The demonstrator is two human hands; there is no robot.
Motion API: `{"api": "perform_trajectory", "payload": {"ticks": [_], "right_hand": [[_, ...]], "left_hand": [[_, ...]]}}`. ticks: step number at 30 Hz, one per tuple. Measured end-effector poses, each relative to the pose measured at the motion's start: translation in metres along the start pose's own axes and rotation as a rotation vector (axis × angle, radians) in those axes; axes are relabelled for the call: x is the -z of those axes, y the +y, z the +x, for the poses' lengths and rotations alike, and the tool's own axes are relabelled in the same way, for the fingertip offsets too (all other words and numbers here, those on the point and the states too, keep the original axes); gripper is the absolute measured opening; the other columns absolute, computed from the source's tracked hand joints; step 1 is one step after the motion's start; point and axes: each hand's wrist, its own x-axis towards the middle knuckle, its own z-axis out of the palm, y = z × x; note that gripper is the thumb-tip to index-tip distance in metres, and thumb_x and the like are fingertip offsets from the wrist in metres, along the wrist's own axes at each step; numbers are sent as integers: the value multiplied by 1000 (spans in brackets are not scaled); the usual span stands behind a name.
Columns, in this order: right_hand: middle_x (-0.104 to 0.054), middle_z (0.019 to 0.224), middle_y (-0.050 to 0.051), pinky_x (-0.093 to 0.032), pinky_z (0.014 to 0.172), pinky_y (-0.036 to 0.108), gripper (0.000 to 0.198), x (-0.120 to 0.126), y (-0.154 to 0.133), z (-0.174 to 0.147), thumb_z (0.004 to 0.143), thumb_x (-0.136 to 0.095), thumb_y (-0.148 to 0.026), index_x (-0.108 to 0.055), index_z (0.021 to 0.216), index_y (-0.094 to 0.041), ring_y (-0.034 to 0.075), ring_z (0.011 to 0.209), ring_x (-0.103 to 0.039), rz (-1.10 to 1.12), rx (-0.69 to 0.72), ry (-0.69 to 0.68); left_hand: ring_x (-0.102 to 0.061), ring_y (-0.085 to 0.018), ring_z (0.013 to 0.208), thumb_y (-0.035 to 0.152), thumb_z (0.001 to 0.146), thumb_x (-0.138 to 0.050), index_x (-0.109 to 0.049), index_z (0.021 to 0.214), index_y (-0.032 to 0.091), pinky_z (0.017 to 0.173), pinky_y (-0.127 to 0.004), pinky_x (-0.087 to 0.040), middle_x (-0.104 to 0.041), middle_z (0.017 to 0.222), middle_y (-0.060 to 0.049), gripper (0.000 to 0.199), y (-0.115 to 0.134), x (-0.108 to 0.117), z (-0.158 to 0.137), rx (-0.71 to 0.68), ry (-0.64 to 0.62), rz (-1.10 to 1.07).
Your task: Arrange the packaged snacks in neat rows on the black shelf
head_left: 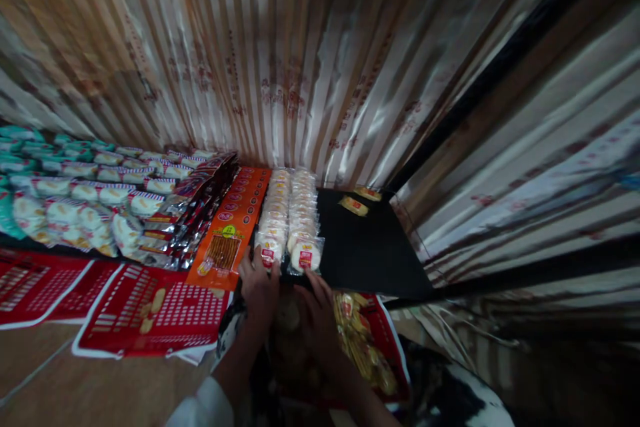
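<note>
Two rows of clear-wrapped round white rice crackers stand side by side on a black shelf (pixel 370 247). My left hand (pixel 259 288) is at the front of the left row, its fingers and thumb around the lower edge of the front rice cracker packet (pixel 270 248). Just below the right row, my right hand (pixel 316 303) has its fingers apart, the tips at the bottom edge of that row's front rice cracker packet (pixel 305 255). Whether those tips press on it is hard to see in the dim light.
An orange pretzel-stick bag (pixel 227 233) and dark red bags (pixel 200 207) stand left of the crackers, then rows of white packets (pixel 100 193) and green packets (pixel 20 153). Two small yellow packets (pixel 354 205) lie on the right. Red baskets (pixel 160 313) hang below; a red-lined container (pixel 397 347) holds yellow packets.
</note>
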Motion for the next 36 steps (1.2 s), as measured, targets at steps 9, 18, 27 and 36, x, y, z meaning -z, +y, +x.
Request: {"api": "perform_trajectory", "payload": {"ticks": [9, 18, 27, 36], "right_hand": [[-65, 110, 11, -48, 91, 44, 40, 1, 12, -71, 76, -47, -9, -61, 113, -18, 24, 105, -58, 103, -120, -320], [-64, 117, 12, -48, 92, 40, 47, -18, 15, -79, 75, -43, -4, -62, 116, -19, 23, 108, -59, 19, -276, -290], [-72, 93, 11, -54, 69, 33, 46, -46, 26, -57, 81, -38, -13, -56, 123, -18, 21, 76, -68, 120, -407, -275], [-71, 90, 11, -53, 70, 38, 29, -37, 28, -59, 80, -52, -34, -66, 101, -21, 26, 79, -68, 178, -465, -111]], "left_hand": [[-56, -21, 107, 19, 86, -36, -62, 106, 19, 98, -42, -43, -63, 109, -10, 33, -1, 21, -78, -200, -480, -373], [-25, -26, 138, 9, 72, -43, -50, 124, 8, 113, -43, -24, -35, 145, -18, 53, -11, -14, -125, 273, -560, -335], [-38, -27, 131, 13, 77, -42, -54, 116, 6, 111, -42, -27, -45, 136, -24, 41, -12, -32, -119, 451, -551, -373], [-43, -20, 128, 12, 78, -38, -53, 119, 10, 111, -35, -27, -52, 133, -16, 44, -5, -23, -118, 513, -552, -447]]}}
